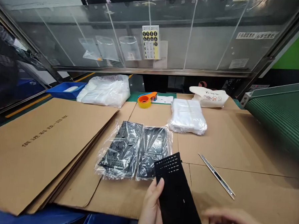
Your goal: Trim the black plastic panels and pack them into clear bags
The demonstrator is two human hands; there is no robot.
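Note:
My left hand [152,203] grips a flat black plastic panel [178,197] by its left edge, thumb on top. Rows of slots run across the panel's far end, and its near end leaves the frame. To the right of the panel is my right hand [230,221], smeared by motion, so its fingers cannot be made out. Just beyond the panel, two clear bags lie side by side with black plastic parts inside: the left bagged part [124,147] and the right bagged part [152,149]. The held panel's far corner overlaps the right bag in view.
A utility knife [217,175] lies on the cardboard at right. Behind are a stack of clear bags [188,115], an orange tape dispenser [145,100], a white plastic bundle [105,89] and a blue tray [65,90]. Cardboard sheets [47,143] are piled left; a green conveyor belt [282,115] borders the right.

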